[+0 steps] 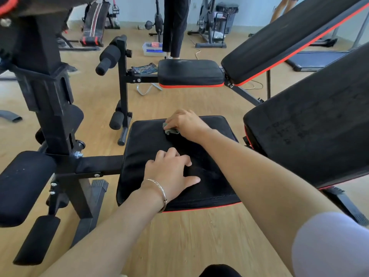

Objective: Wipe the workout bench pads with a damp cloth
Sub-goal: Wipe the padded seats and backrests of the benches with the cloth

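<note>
Closest in, a pale sleeve (331,244) fills the bottom right corner. Now from the left: a black foam roller (22,186), then the left hand (169,172), bangle (162,193) on the wrist, fingers spread and lying flat on the seat pad (139,148), holding nothing. Further right, near the pad's far edge, the right hand (186,123) grips a bunched grey cloth (171,131) and presses it on the pad. At far right, the tilted back pad (309,132) rises.
</note>
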